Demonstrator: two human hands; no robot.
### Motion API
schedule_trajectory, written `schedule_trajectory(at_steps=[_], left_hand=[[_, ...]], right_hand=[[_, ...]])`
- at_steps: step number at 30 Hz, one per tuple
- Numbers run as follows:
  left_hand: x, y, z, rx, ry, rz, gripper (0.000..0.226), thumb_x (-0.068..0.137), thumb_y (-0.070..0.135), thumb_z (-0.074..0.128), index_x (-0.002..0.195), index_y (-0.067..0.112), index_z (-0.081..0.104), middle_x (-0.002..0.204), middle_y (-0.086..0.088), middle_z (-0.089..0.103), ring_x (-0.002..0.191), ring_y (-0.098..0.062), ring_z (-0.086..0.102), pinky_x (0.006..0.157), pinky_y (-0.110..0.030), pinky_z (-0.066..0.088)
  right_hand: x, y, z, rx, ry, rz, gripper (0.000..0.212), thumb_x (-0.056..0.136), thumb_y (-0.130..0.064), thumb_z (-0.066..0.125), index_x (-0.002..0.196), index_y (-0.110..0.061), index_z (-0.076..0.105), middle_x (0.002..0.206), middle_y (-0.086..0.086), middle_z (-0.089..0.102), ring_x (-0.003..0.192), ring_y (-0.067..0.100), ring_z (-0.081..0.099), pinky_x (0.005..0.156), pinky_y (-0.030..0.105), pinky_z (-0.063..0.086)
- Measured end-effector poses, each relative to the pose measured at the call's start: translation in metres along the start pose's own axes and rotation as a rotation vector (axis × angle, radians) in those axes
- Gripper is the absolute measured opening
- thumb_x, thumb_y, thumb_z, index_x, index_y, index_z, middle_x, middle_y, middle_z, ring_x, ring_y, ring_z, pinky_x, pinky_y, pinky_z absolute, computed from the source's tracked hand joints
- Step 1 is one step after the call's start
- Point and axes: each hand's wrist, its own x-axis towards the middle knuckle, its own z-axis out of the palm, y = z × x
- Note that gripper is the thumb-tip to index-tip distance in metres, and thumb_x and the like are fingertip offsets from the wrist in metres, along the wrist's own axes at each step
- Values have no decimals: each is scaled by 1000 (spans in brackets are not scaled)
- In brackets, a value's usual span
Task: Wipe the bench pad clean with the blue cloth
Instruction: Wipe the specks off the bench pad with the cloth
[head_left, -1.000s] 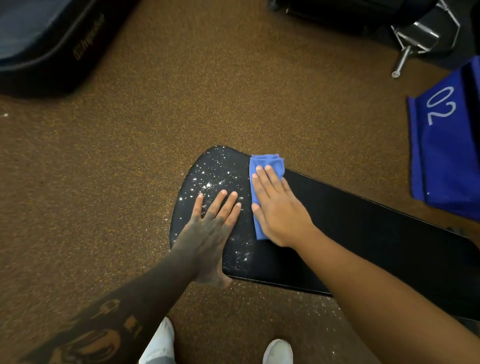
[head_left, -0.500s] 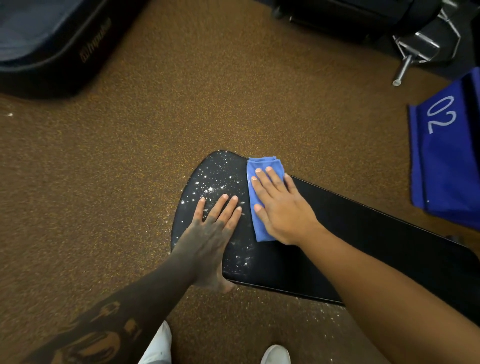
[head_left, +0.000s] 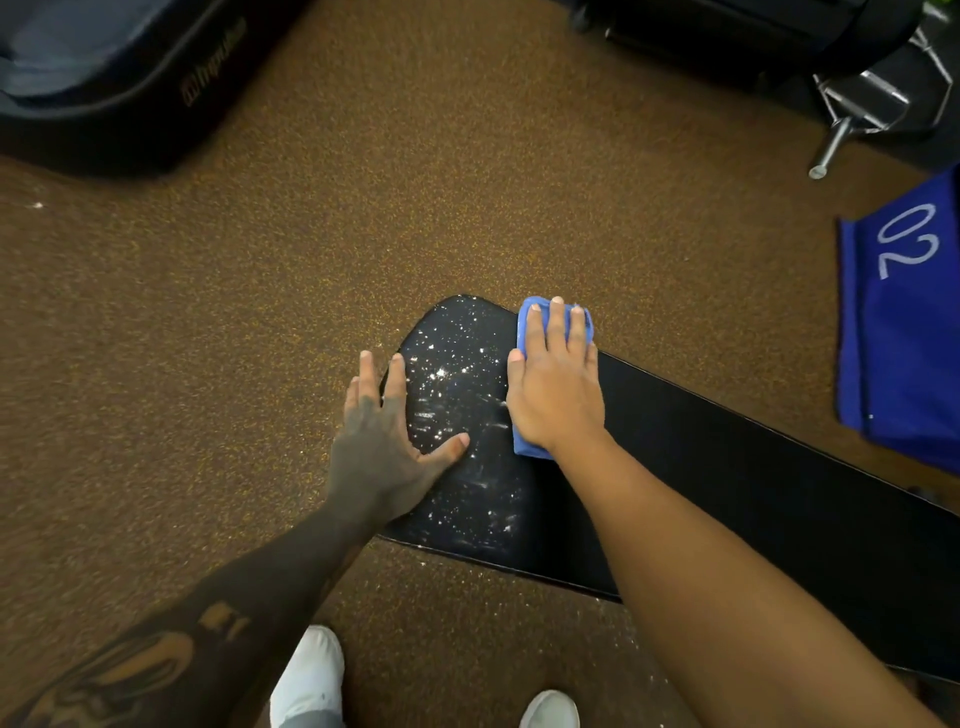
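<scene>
Nearest the camera, two white shoes (head_left: 309, 675) stand on the speckled brown floor (head_left: 208, 415), where pale grit has scattered just under the near edge of the bench pad (head_left: 727, 467). Above them the left hand (head_left: 382, 452) lies flat and open, gripping nothing; it has slid outward since a moment ago, so its fingers now hang over the pad's rounded left rim and only the thumb and palm rest on the dusty part. That clears the patch it was covering, which I judge leaves the speckled end freer for the next pass. Just beside it the right hand (head_left: 558, 395) presses flat, fingers spread, on the folded blue cloth (head_left: 527, 447), pinning it to the pad rather than closing around it. The cloth has travelled toward the far edge, its top corner now touching that rim. Right of the cloth the pad looks dark and clean; left of it white specks (head_left: 457, 374) and smears remain, so the job seems partly done. Farther off lie a blue panel marked 02 (head_left: 904, 322), a metal frame (head_left: 862, 114) and a dark bag (head_left: 104, 78).
</scene>
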Motion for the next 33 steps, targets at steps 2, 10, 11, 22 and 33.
schedule_trajectory(at_steps=[2, 10, 11, 22, 33], left_hand=[[-1, -1, -1, -56, 3, -2, 119, 72, 79, 62, 156, 32, -8, 168, 3, -15, 152, -31, 16, 112, -56, 35], [1, -4, -2, -55, 4, 23, 121, 71, 78, 64, 156, 32, -8, 168, 7, -10, 150, -28, 26, 111, -51, 37], [1, -5, -1, -66, 7, 28, 121, 71, 77, 65, 156, 32, -8, 168, 7, -9, 150, -27, 25, 112, -51, 36], [3, -11, 2, -148, 42, 77, 121, 71, 72, 68, 157, 27, -2, 168, 3, 6, 150, -22, 25, 117, -49, 31], [2, -13, 0, -206, 56, 98, 124, 70, 68, 73, 158, 22, -1, 167, 1, 9, 151, -18, 19, 121, -45, 26]], right_hand=[[-17, -3, 2, -23, 25, -58, 63, 101, -38, 24, 156, -9, 13, 165, 14, 7, 152, 33, -1, 122, 51, 12], [2, -10, 4, -30, 2, -76, 63, 102, -35, 27, 156, -8, 9, 166, 12, 4, 152, 30, -5, 122, 49, 11], [7, -13, 5, -26, 12, -58, 63, 102, -34, 28, 156, -7, 10, 166, 13, 4, 152, 30, -5, 122, 49, 9], [6, -23, 2, -12, 5, -157, 63, 102, -31, 29, 156, -7, 10, 166, 11, 5, 153, 28, -4, 122, 49, 13], [14, -37, 3, 14, 31, -84, 63, 101, -30, 33, 155, -5, 14, 165, 13, 8, 152, 29, -1, 122, 49, 12]])
